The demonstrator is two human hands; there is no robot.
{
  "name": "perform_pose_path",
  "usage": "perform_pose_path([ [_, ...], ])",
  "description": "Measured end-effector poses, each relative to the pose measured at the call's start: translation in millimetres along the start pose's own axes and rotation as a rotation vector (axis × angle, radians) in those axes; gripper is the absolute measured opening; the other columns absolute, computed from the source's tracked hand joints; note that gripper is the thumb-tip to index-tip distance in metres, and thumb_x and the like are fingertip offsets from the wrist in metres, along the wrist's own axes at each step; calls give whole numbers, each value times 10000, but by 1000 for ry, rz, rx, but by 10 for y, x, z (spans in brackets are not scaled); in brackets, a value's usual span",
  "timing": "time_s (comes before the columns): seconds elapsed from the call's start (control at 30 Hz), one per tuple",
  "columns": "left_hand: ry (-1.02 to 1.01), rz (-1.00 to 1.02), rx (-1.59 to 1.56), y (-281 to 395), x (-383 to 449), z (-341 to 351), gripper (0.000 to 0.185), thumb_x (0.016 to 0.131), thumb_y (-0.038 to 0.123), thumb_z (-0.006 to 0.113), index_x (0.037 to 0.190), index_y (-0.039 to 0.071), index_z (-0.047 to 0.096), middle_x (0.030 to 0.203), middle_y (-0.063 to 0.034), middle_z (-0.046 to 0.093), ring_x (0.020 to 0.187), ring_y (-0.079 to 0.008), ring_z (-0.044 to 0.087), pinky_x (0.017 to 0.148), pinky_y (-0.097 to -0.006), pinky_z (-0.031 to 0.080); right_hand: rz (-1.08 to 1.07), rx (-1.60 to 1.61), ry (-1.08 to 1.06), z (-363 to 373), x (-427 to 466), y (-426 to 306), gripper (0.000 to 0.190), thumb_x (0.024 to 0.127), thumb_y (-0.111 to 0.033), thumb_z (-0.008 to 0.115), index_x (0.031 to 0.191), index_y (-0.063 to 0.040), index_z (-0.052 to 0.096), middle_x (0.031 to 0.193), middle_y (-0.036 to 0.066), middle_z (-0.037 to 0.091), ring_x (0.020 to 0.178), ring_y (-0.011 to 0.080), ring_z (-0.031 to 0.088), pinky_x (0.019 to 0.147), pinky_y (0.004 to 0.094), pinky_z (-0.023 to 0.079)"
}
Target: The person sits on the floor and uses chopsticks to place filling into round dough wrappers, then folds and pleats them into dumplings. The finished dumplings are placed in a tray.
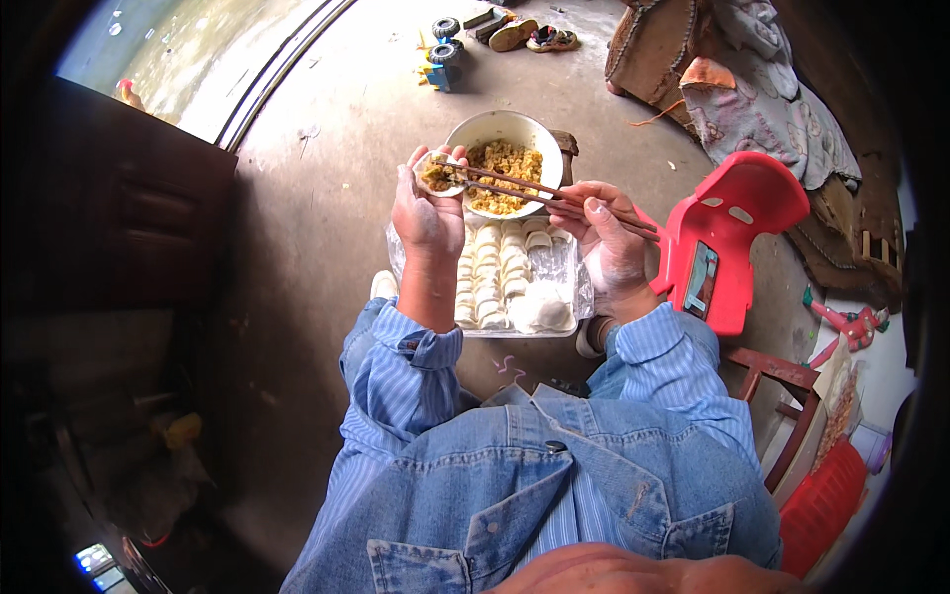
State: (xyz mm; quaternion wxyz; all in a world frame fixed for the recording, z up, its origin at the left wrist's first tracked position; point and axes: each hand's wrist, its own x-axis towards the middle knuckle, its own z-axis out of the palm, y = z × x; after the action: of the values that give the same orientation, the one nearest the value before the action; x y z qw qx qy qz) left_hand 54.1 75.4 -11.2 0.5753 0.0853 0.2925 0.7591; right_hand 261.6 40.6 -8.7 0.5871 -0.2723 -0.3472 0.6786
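Note:
My left hand (429, 215), dusted with flour, cups a round dumpling wrapper (451, 190) with a lump of filling (436, 175) on it. A pair of brown wooden chopsticks (549, 194) is gripped in my right hand (607, 237), their tips at that filling. Just behind, a white bowl (548, 128) holds crumbly yellow-brown filling (508, 165). Below my hands lies a white tray (553, 333) lined with clear plastic. Rows of folded dumplings (487, 278) fill its left and middle, and a pile of pale wrappers (545, 307) sits at its near right corner.
To the right stands a red plastic child's chair (749, 185) with a phone (700, 278) on its seat. A toy truck (443, 56) and shoes (513, 35) lie on the floor farther off. A dark wooden door (111, 200) is at left, a cloth-draped sofa (772, 119) at upper right.

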Motion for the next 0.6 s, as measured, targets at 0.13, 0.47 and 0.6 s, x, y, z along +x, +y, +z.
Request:
perform_pose_path([
  [0.13, 2, 10, 22, 36, 8, -12, 476, 1013, 317, 243, 1263, -73, 353, 1237, -279, 444, 1151, -440, 483, 976, -499, 434, -10, -31, -44, -89, 30, -103, 217, 930, -112, 513, 1098, 15, 564, 1063, 162, 628, 966, 262, 644, 846, 372, 554],
  [0.47, -33, -63, -35, 101, -73, 0, 579, 1006, 425, 242, 1242, -79, 401, 1190, -267, 493, 1130, -416, 509, 981, -484, 433, 11, 61, 51, 57, 33, 37, 153, 947, -140, 498, 1021, -14, 541, 994, 150, 626, 927, 253, 648, 836, 367, 554],
  [0.6, -39, -41, -55, 130, -59, -20, 621, 1002, 446, 222, 1230, -101, 408, 1190, -275, 493, 1140, -431, 496, 990, -497, 424, 37, 42, 53, 8, 12, 32, 162, 947, -149, 498, 1026, -15, 544, 995, 148, 627, 927, 254, 648, 828, 365, 554],
])
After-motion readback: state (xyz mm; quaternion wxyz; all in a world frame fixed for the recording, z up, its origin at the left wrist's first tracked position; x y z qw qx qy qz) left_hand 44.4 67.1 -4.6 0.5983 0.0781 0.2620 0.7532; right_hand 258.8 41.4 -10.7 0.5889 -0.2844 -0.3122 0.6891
